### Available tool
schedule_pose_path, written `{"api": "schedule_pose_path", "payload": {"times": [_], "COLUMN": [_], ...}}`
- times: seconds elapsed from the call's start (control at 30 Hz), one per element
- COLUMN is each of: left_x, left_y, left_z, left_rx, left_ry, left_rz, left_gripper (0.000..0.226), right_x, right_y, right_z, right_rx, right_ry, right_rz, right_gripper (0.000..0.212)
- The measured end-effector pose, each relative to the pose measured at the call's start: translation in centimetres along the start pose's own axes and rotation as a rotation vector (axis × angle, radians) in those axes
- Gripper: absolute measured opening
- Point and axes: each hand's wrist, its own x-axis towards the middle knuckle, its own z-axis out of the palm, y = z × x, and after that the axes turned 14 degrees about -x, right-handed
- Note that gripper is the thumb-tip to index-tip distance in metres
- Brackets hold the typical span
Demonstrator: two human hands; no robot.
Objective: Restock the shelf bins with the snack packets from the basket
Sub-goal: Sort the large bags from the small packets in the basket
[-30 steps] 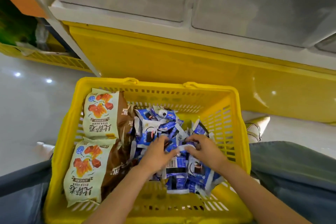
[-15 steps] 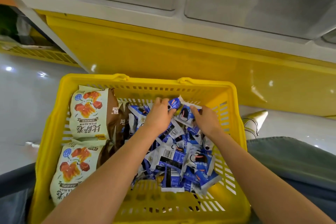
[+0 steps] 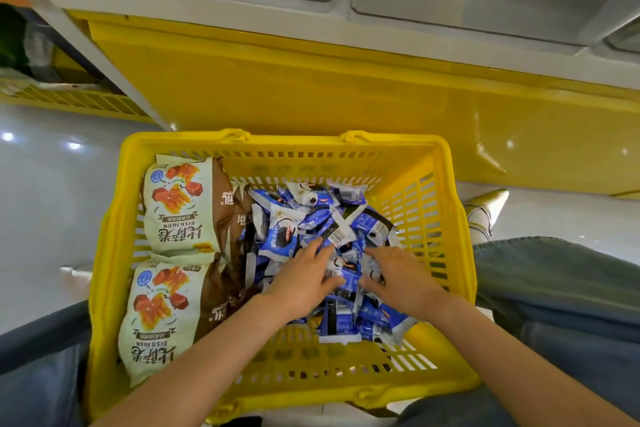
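Fingers (image 3: 313,251) of the left hand (image 3: 304,284) and right hand (image 3: 398,282) curl round blue packets (image 3: 277,241), heaped at 3 o'clock in the basket (image 3: 284,140). Such a loose, slippery bunch may spill on lifting.

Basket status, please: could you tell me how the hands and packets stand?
Left hand, right hand both gripping blue packets mid-pile. Pile inside yellow basket. Big snack bags along its left wall, not obstructing.

One camera, worn on the head (wide-angle, so straight edges bow), looks forward and steeply down from close above the basket (image 3: 420,163), with the shelf base (image 3: 311,80) just ahead.
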Motion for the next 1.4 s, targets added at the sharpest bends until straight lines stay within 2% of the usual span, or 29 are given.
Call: {"api": "schedule_pose_path", "payload": {"times": [0.07, 0.13, 0.2, 0.4, 0.47, 0.6, 0.63, 0.7, 0.77, 0.9, 0.97, 1.03, 1.2, 1.4], "left_x": [0.0, 0.0, 0.0, -0.7, -1.0, -1.9, -2.2, -2.8, -3.5, -4.2, -4.2, -4.3, -4.2, -3.5], "left_y": [0.1, 0.4, 0.5, 0.5, 0.6, 0.2, 0.1, -0.2, -0.5, -0.7, -0.8, -0.9, -0.8, -0.4], "left_z": [0.2, 0.3, 0.2, 0.9, 1.5, 1.8, 1.6, 1.0, 0.4, -0.2, -0.2, -0.1, -0.8, -2.2], "left_rx": [-0.111, -0.182, -0.235, -0.475, -0.501, -0.600, -0.638, -0.722, -0.806, -0.914, -0.940, -0.947, -0.945, -0.909], "left_ry": [-0.030, -0.038, -0.058, -0.004, 0.032, 0.120, 0.143, 0.171, 0.167, 0.170, 0.206, 0.237, 0.297, 0.422], "left_rz": [-0.045, -0.077, -0.139, -0.235, -0.212, -0.186, -0.183, -0.164, -0.136, -0.110, -0.106, -0.094, -0.046, -0.014], "left_gripper": [0.071, 0.076, 0.081, 0.071, 0.065, 0.061, 0.061, 0.049, 0.037, 0.039, 0.038, 0.034, 0.028, 0.026], "right_x": [-0.7, -1.1, -1.4, -2.3, -2.6, -2.9, -2.9, -3.0, -3.1, -3.1, -3.1, -3.1, -3.0, -2.6], "right_y": [-0.2, -0.3, -0.2, 0.0, 0.4, 0.9, 1.1, 1.0, 0.5, -0.4, -0.9, -0.8, 0.2, -0.3], "right_z": [0.0, 0.0, -0.2, -0.1, 0.2, 1.2, 1.4, 2.0, 2.3, 2.5, 2.7, 2.9, 2.8, 1.9], "right_rx": [-0.147, -0.308, -0.333, 0.206, 0.313, 0.485, 0.505, 0.476, 0.425, 0.407, 0.378, 0.383, 0.320, 0.160], "right_ry": [-0.046, -0.052, -0.046, 0.075, 0.055, -0.003, -0.036, -0.148, -0.166, -0.078, -0.071, -0.103, -0.151, -0.128], "right_rz": [-0.031, -0.026, 0.000, 0.117, 0.101, 0.161, 0.182, 0.230, 0.256, 0.310, 0.315, 0.283, 0.190, 0.085], "right_gripper": [0.066, 0.061, 0.055, 0.038, 0.029, 0.033, 0.040, 0.073, 0.095, 0.121, 0.127, 0.121, 0.076, 0.069]}}
